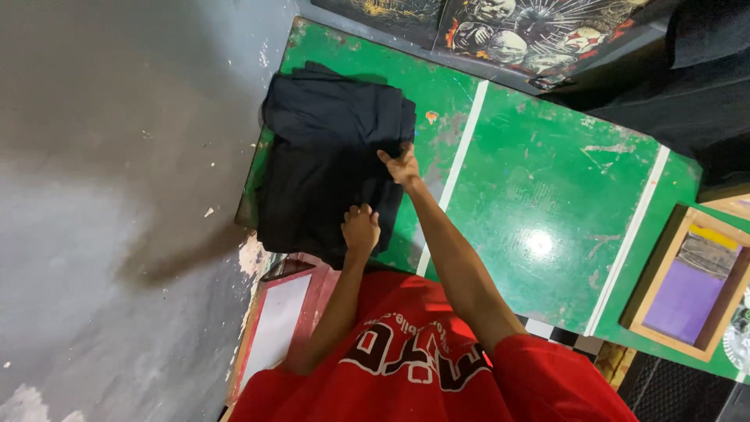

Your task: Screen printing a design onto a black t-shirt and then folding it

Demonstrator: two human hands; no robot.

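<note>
My left hand (360, 227) is closed on the near edge of a soft black folded cloth stack (328, 156); my right hand (401, 166) pinches its right side. The stack lies on the scuffed, glossy green table (539, 195), crossed by white stripes. Farther right sits a wooden-framed screen (691, 285).

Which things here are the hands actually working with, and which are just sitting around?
In hand:
- stack of black garments, at the left end of the green table
- left hand, on the stack's near edge
- right hand, gripping the stack's right edge

Lying about:
- wooden frame with purple panel, on the table's right end
- printed dark shirts, beyond the table
- white board, below the table
</note>
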